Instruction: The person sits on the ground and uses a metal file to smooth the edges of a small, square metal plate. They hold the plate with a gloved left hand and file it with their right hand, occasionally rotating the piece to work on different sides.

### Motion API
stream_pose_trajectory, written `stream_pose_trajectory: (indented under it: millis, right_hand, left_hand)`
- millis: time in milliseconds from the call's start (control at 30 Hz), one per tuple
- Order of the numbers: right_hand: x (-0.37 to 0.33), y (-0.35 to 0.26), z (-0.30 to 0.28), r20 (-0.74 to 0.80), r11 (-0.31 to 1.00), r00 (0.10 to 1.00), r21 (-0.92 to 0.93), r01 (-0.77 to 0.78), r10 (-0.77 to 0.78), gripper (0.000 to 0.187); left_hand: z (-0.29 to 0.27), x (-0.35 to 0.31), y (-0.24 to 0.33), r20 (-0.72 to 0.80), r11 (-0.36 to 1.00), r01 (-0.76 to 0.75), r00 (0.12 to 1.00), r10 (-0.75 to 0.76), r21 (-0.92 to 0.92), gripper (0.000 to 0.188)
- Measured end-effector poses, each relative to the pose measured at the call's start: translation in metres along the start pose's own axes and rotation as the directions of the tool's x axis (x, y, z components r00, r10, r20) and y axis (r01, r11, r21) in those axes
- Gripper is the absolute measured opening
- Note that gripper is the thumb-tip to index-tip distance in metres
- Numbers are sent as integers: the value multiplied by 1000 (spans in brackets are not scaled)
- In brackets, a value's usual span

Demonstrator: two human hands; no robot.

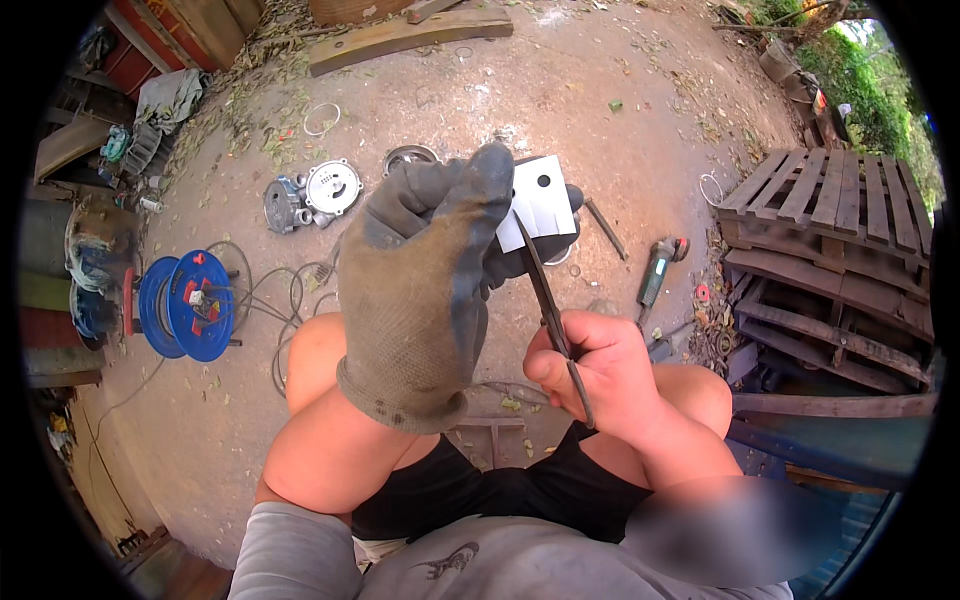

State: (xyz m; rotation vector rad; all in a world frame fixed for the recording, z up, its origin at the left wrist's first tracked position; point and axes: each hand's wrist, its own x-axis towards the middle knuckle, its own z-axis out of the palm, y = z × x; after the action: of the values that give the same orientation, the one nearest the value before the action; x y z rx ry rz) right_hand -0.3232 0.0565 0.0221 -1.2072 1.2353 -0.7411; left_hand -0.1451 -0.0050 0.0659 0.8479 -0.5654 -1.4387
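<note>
My left hand (pixel 415 270), in a worn brown-grey work glove with dark fingers, is closed on a small white sheet (pixel 541 212). Round holes show in the sheet, and thin slits run in from its lower edge. Bare, my right hand (pixel 600 370) grips a long, slim, dark metal tool (pixel 545 298). Its tapered tip lies against the sheet near the gloved thumb. Seen edge-on, the tool could be scissors or a blade; I cannot tell which. Gloved fingers show behind the sheet, and the rest of that grip is hidden.
Round metal machine parts (pixel 332 187) lie on the ground ahead. A blue cable reel (pixel 200 303) stands at the left, its cable trailing toward my knees. An angle grinder (pixel 658 275) and a metal bar (pixel 606 228) lie to the right, near stacked wooden pallets (pixel 830 200). A timber beam (pixel 410 40) lies far ahead.
</note>
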Motion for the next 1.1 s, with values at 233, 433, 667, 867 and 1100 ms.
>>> stream_pose_trajectory:
  millis: [233, 433, 667, 867, 1100]
  right_hand:
    - [1, -1, 1, -11, 999, 1000, -30, -15, 15, 41]
    - [2, -1, 0, -14, 995, 999, -94, 29, -30, 42]
    - [1, -7, -5, -69, 915, 976, -367, 166, -205, 54]
    - [3, -6, -7, -91, 880, 967, -442, 177, -240, 56]
    - [2, -2, -7, -84, 876, 963, -441, 195, -257, 56]
  left_hand:
    - [-2, 1, -1, 8, 1000, -1, 1000, 1, 5, 26]
    - [0, 0, 4, 35, 1000, 13, 999, -12, -24, 30]
    - [-2, -1, 7, -15, 1000, 3, 1000, -3, -13, 32]
    - [0, -3, 5, -30, 1000, -6, 1000, 6, -7, 31]
    - [-1, -4, 2, -19, 1000, -26, 999, 25, -10, 29]
